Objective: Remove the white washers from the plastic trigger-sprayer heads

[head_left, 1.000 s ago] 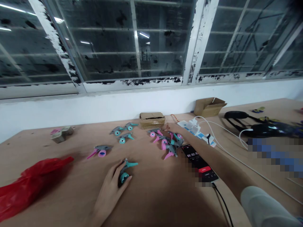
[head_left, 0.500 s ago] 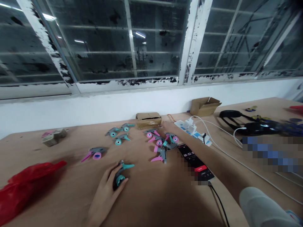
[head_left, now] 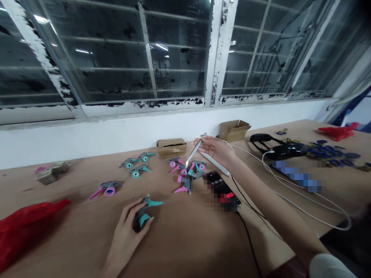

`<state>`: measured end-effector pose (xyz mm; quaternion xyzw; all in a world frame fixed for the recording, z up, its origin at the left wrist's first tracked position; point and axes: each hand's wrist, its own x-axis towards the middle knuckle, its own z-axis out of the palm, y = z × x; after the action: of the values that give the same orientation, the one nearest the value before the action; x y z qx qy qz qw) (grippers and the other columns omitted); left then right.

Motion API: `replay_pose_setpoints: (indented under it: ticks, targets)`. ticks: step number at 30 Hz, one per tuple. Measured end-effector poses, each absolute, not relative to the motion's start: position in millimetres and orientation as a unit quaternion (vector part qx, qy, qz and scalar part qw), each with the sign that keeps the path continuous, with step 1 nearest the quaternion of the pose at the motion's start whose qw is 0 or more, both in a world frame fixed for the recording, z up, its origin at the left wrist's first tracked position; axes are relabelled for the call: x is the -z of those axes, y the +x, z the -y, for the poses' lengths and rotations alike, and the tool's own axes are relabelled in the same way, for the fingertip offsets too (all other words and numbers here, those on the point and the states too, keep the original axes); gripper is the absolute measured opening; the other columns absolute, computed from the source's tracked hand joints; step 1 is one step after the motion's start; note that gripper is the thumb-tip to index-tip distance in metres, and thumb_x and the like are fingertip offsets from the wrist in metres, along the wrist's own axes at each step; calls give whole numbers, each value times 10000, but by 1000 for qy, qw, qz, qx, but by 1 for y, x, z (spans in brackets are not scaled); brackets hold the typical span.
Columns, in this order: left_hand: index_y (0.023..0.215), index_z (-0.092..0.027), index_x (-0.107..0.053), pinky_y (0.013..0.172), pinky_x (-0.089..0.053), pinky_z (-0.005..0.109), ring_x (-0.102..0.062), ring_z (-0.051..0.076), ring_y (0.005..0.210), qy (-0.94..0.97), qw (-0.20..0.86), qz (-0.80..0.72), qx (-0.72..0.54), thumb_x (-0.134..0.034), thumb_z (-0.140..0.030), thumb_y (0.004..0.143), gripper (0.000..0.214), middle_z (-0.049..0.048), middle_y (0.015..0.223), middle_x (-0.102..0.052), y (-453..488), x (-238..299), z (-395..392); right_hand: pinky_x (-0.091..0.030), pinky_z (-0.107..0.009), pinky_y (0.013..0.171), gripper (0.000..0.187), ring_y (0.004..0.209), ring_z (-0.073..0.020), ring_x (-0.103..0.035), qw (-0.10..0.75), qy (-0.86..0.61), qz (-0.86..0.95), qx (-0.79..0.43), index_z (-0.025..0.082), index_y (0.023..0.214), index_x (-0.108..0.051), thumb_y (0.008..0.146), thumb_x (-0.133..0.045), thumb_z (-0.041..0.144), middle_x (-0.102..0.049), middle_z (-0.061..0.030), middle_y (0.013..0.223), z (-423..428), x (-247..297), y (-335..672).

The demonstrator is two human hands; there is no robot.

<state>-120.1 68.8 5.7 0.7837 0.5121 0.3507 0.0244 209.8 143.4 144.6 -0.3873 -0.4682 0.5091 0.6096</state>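
Note:
My left hand rests on the wooden table, fingers curled around a grey and teal spray trigger. My right hand is raised above the table at the far middle, pinching a thin silver-white stick that slants down toward a pile of grey, pink and teal triggers. The hand hovers just right of that pile.
Three teal triggers and a pink one lie farther left. A phone with a timer and its cable lie right of the pile. Two cardboard boxes stand by the wall, with a red bag at left and white cables at right.
My right hand has lifted off the table by the power strip and now holds the thin stick up over the pile. The view has swung to the right. My left hand stays put.

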Motion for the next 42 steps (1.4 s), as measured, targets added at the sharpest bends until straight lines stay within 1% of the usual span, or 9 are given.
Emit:
replay_pose_setpoints:
  ticks: [3,7,14,21,27,32,37,39,42]
  targets:
    - [1101,-255,-517,926,-485,428,-567,236,1052,776,42,-520,-354,-577,-383,795,338,52,1167,-520,-113,-10,-64,-520,-267,883,158,901,-147,-665,612,-348,373,-604,157,778,-588,869,-468,109,-698,-64,880,-127,-156,203]
    - [1089,-241,-527,934,-476,425,-561,236,1065,764,70,-528,-363,-589,-355,792,323,58,1154,-523,-106,-12,-57,-511,-234,892,218,912,-122,-655,600,-337,349,-636,145,772,-604,877,-424,82,-691,-55,867,-118,-160,196]
    - [1092,-236,-522,947,-461,418,-549,226,1083,766,99,-512,-377,-613,-300,788,324,59,1160,-519,-99,-8,-47,-542,-262,822,25,860,-152,-670,569,-326,387,-649,162,764,-596,781,-585,147,-702,-52,843,-111,-136,186]
    - [1174,-273,-512,1005,-412,415,-504,223,1162,804,158,-493,-292,-561,-364,839,351,44,1247,-509,-96,-8,-45,-554,-342,712,271,782,-200,-683,578,-398,453,-549,193,743,-506,679,-718,348,-675,-5,796,-88,-73,166]
    - [1347,-337,-376,1077,-311,459,-314,281,1331,847,225,-442,-191,-672,-430,740,682,59,1470,-272,-112,-17,-48,-522,-373,760,350,829,-209,-670,588,-432,518,-446,242,966,-456,739,-662,411,-677,0,836,-63,-38,171]
    - [1289,-380,-456,1084,-281,480,-299,264,1339,871,245,-400,-144,-596,-339,826,486,35,1463,-277,-126,-24,-55,-493,-329,766,225,852,-195,-642,485,-482,636,-358,216,922,-532,790,-608,381,-669,-36,873,-36,-34,197]
    - [1178,-331,-560,1056,-336,457,-397,238,1263,871,197,-398,-211,-586,-267,838,347,50,1310,-428,-123,-12,-59,-490,-292,633,89,644,-167,-639,275,-523,712,-380,191,788,-560,756,-594,268,-641,-11,714,-16,-19,225]
    - [1129,-309,-584,1038,-360,456,-425,238,1234,862,173,-403,-255,-602,-271,826,305,54,1260,-462,-119,-10,-57,-474,-285,580,109,576,-154,-613,209,-534,728,-375,181,838,-572,749,-579,243,-630,-14,730,-11,-15,227]
    - [1091,-284,-586,1011,-387,455,-454,237,1213,848,156,-405,-302,-614,-275,817,275,59,1277,-478,-108,-16,-49,-462,-305,656,200,716,-187,-621,158,-523,769,-331,196,955,-595,797,-555,310,-648,-40,849,-6,-15,216]
